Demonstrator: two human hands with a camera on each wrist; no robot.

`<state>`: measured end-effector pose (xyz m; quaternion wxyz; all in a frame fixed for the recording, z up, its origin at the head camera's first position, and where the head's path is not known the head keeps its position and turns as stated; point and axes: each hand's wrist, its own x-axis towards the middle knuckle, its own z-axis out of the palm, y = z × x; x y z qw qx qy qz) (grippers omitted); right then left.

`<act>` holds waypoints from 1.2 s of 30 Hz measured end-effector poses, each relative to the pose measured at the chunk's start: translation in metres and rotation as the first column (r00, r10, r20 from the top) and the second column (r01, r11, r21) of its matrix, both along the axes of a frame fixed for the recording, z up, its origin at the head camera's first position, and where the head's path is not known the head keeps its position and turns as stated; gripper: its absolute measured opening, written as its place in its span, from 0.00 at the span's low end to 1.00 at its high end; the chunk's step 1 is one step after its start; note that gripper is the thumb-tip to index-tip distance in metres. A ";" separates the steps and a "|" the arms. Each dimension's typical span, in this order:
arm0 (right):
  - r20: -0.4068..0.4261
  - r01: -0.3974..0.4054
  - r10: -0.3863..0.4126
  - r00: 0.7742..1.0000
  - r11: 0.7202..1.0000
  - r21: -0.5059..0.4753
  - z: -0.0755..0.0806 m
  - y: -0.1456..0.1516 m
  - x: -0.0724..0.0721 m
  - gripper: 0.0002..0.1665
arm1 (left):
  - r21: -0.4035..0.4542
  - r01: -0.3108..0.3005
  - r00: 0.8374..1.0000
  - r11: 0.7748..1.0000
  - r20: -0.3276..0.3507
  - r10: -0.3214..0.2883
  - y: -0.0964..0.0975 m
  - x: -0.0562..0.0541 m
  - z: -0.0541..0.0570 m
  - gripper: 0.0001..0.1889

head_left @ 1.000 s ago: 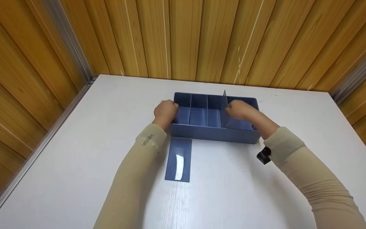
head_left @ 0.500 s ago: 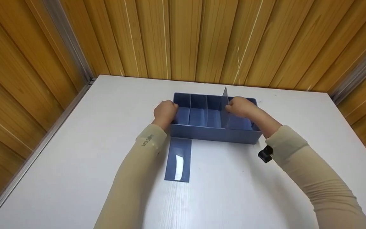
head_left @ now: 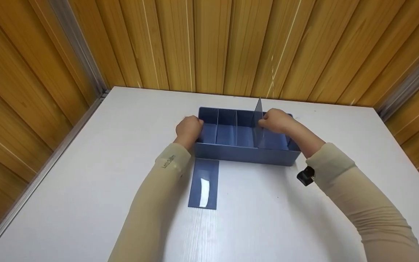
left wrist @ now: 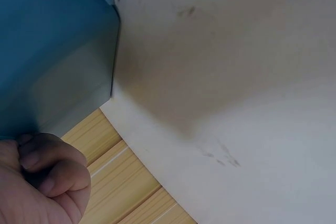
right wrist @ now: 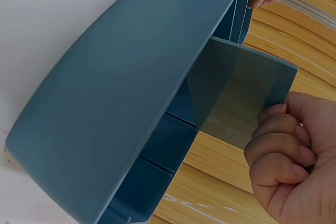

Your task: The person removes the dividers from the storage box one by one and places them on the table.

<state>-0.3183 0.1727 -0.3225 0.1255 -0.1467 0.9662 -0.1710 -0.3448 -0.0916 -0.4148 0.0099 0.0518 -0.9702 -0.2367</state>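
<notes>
Over the last second the upright divider (right wrist: pixel 231 90) has risen a little in the blue compartment box (head_left: pixel 244 153), its top corner now higher above the rim; the right hand (head_left: pixel 276 121) pinches it, fingers curled. The left hand (head_left: pixel 188 129) grips the box's left end, fingers curled too. With its lower part apparently inside the box, the divider seems only partly drawn out, while a flat blue panel (head_left: pixel 205 171) lies in front on the white table (head_left: pixel 253 211).
</notes>
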 end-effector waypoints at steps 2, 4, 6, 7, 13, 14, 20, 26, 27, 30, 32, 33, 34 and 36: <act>0.003 0.007 -0.007 1.000 1.000 0.004 0.000 0.001 0.000 0.26 | -0.001 -0.002 1.000 1.000 0.008 0.003 0.000 0.000 -0.001 0.20; -0.001 0.011 -0.011 1.000 1.000 0.008 0.001 0.001 0.000 0.26 | -0.001 -0.003 1.000 1.000 0.014 0.003 0.000 0.000 -0.001 0.21; -0.010 0.012 -0.012 1.000 1.000 0.008 0.003 0.001 0.001 0.25 | 0.001 0.001 1.000 1.000 0.015 -0.001 0.000 0.000 -0.001 0.21; -0.015 0.013 -0.013 1.000 1.000 0.006 0.003 0.001 0.001 0.25 | 0.003 0.002 1.000 1.000 0.014 -0.002 0.000 0.000 -0.001 0.21; -0.046 0.018 -0.019 0.999 1.000 -0.024 0.011 0.002 0.005 0.24 | 0.009 0.005 1.000 1.000 0.017 -0.006 0.002 0.000 -0.001 0.21; -0.051 0.022 -0.023 0.998 0.999 -0.031 0.012 0.002 0.006 0.24 | 0.010 0.007 1.000 1.000 0.015 -0.007 0.002 0.000 -0.001 0.20; -0.065 0.070 -0.076 0.995 0.994 -0.085 0.021 0.003 0.015 0.23 | 0.013 0.019 1.000 1.000 0.013 -0.019 0.003 0.000 0.000 0.20; -0.098 0.092 -0.107 0.989 0.985 -0.147 0.025 -0.001 0.025 0.22 | 0.007 0.006 1.000 1.000 0.004 -0.006 -0.001 -0.001 0.001 0.21; -0.103 0.088 -0.105 0.989 0.984 -0.156 0.025 -0.002 0.026 0.22 | 0.006 0.004 1.000 1.000 0.004 -0.004 -0.001 -0.001 0.001 0.21; -0.096 0.084 -0.104 0.990 0.977 -0.195 0.025 -0.002 0.033 0.23 | 0.006 0.009 1.000 1.000 0.009 -0.009 -0.002 -0.001 0.002 0.21; -0.078 0.085 -0.106 0.991 0.969 -0.230 0.025 -0.002 0.038 0.24 | 0.002 0.018 1.000 1.000 0.008 -0.018 -0.002 0.000 0.002 0.22; -0.069 0.084 -0.104 0.992 0.965 -0.247 0.024 -0.001 0.041 0.24 | 0.002 0.021 1.000 1.000 0.006 -0.021 -0.001 0.000 0.002 0.22; -0.060 0.086 -0.105 0.993 0.960 -0.266 0.023 0.001 0.044 0.25 | 0.000 0.024 1.000 1.000 0.005 -0.024 -0.001 0.000 0.002 0.22; -0.031 0.092 -0.106 0.994 0.948 -0.304 0.021 0.003 0.051 0.26 | -0.004 0.025 1.000 1.000 0.000 -0.025 0.000 0.000 0.001 0.22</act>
